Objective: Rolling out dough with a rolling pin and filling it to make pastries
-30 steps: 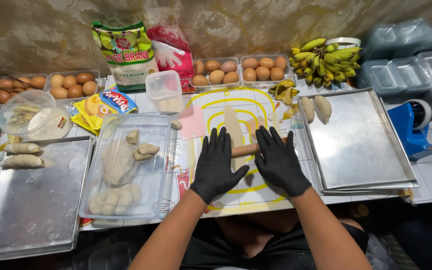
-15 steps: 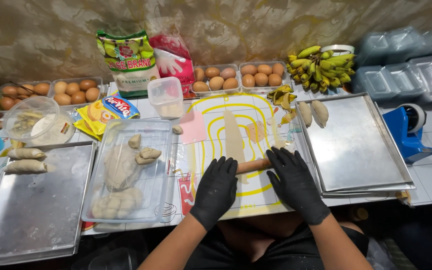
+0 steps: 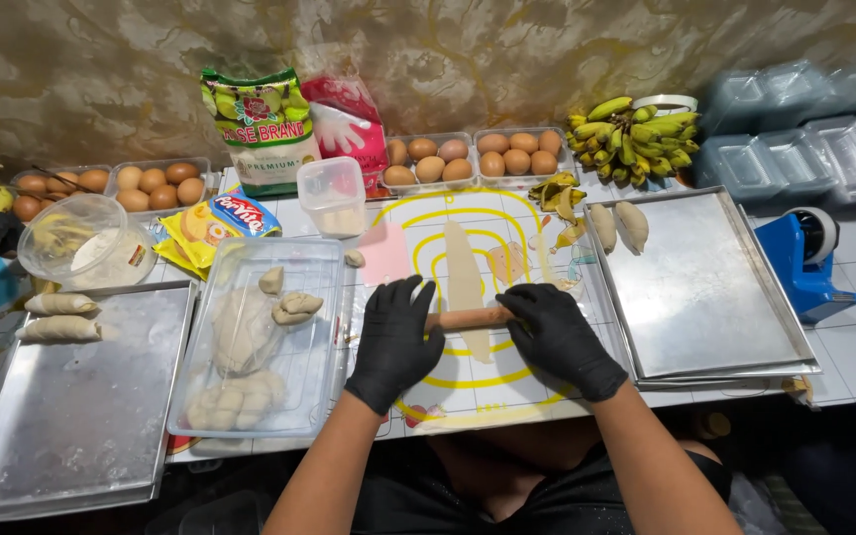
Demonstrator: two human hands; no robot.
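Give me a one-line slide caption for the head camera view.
Black-gloved left hand and right hand press a wooden rolling pin across a dough strip.

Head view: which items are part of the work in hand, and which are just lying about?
In use:
left hand and right hand, both on the rolling pin
dough strip under the pin
yellow-ringed mat

Lying about:
egg cartons
bananas
blue tape dispenser
empty metal tray
snack packet
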